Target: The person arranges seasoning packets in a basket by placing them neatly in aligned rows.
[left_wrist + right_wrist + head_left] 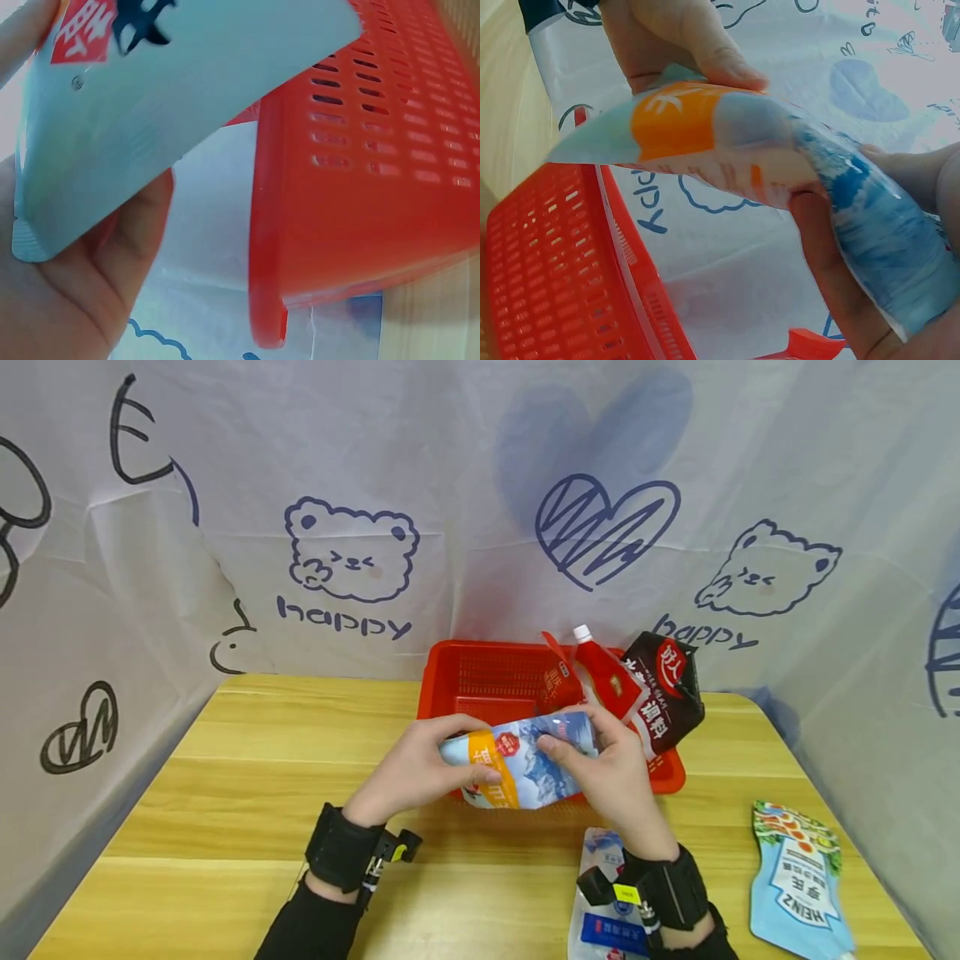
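Note:
Both hands hold a blue-and-orange plastic pouch [536, 768] printed with snowy mountains, above the front of the red basket [480, 672]. At its orange end, the left hand [412, 772] grips it with the thumb on the front. The right hand [615, 781] pinches the mountain-print end, thumb on the face and fingers behind. In the right wrist view the pouch [727, 142] bends between the hands. Its pale side [150, 112] shows in the left wrist view. Inside the basket stand a red pouch with a white cap [609, 675], a dark seasoning bag [663, 702] and a red packet [558, 687].
A light-blue Heinz pouch [798, 881] lies on the wooden table [262, 827] at the right. Partly under the right forearm is a white-and-blue packet [600, 931]. Behind the basket hangs a white sheet [480, 552] with marker drawings.

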`<move>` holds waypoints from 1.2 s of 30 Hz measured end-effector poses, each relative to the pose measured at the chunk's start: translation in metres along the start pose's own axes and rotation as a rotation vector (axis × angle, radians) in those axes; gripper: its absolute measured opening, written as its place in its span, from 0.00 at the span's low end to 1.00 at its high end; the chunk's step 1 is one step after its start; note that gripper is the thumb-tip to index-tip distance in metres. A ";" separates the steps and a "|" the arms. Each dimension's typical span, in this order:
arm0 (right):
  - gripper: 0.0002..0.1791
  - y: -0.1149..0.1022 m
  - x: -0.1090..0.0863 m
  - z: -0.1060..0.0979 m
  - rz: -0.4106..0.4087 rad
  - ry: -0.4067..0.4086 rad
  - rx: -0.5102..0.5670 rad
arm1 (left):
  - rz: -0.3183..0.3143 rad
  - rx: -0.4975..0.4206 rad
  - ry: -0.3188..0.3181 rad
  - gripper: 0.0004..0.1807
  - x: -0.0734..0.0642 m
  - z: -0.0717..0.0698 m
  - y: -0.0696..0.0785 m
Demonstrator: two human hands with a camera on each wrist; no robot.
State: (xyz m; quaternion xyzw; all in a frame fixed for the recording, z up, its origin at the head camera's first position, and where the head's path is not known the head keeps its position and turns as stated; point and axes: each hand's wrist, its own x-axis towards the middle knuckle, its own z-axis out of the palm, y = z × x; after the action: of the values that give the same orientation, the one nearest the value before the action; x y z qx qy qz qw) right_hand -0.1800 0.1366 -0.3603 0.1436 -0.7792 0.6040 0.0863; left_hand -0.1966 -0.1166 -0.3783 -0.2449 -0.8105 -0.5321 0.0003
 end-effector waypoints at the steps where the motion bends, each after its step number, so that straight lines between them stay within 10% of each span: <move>1: 0.16 0.000 0.000 0.000 0.003 0.018 0.008 | 0.013 -0.010 0.026 0.26 0.000 0.000 0.000; 7: 0.15 -0.002 -0.001 0.002 -0.006 0.134 0.074 | 0.012 -0.091 0.151 0.31 0.000 -0.005 -0.001; 15: 0.13 -0.003 -0.004 0.010 -0.023 0.228 0.161 | -0.059 -0.234 0.088 0.28 0.000 -0.007 0.000; 36: 0.19 -0.007 -0.001 -0.015 -0.015 -0.069 -0.086 | 0.018 -0.130 0.153 0.20 -0.004 -0.006 0.010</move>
State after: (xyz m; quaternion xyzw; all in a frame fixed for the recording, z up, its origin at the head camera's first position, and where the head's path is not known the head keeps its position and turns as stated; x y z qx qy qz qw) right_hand -0.1776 0.1496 -0.3502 0.1664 -0.8057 0.5641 0.0698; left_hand -0.1902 -0.1206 -0.3678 -0.2103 -0.7696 -0.6008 0.0508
